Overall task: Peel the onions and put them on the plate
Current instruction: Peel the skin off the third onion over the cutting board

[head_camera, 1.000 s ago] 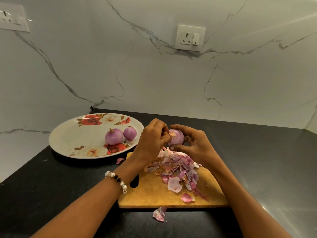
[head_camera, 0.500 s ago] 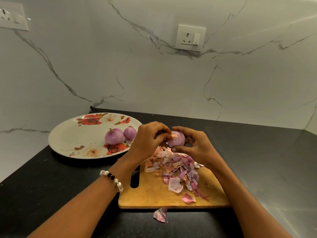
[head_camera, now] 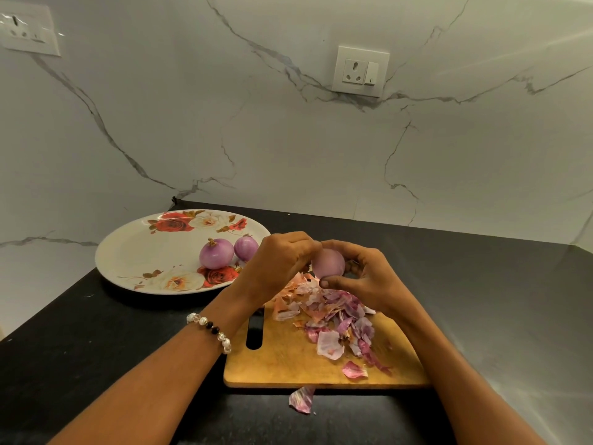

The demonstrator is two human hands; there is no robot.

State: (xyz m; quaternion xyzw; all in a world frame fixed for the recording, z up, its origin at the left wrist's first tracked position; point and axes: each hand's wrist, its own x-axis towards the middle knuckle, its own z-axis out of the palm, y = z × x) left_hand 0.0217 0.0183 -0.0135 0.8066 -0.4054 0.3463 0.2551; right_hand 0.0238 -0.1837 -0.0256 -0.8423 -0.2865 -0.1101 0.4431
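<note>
Above the far end of the wooden cutting board [head_camera: 288,361], both hands hold a small purple onion [head_camera: 328,263]. My right hand [head_camera: 365,277] cups it from the right, thumb under and fingers curled over the top. My left hand [head_camera: 279,268] has its fingertips curled against the onion's left side, and what they pinch is hidden. A heap of pink and orange onion skins [head_camera: 330,313] lies on the board under the hands. Two peeled onions, a larger onion [head_camera: 216,258] and a smaller onion [head_camera: 245,248], sit on the flowered white plate [head_camera: 141,252] at the left.
The black countertop [head_camera: 96,348] meets a white marble wall [head_camera: 288,139] with two sockets. One loose skin piece [head_camera: 301,400] lies on the counter just in front of the board. Bare counter stretches to the right [head_camera: 497,300].
My hands stay at the same spot with the onion. The left fingers have shifted on the onion's left side, and the pale skin bit seen there earlier no longer shows.
</note>
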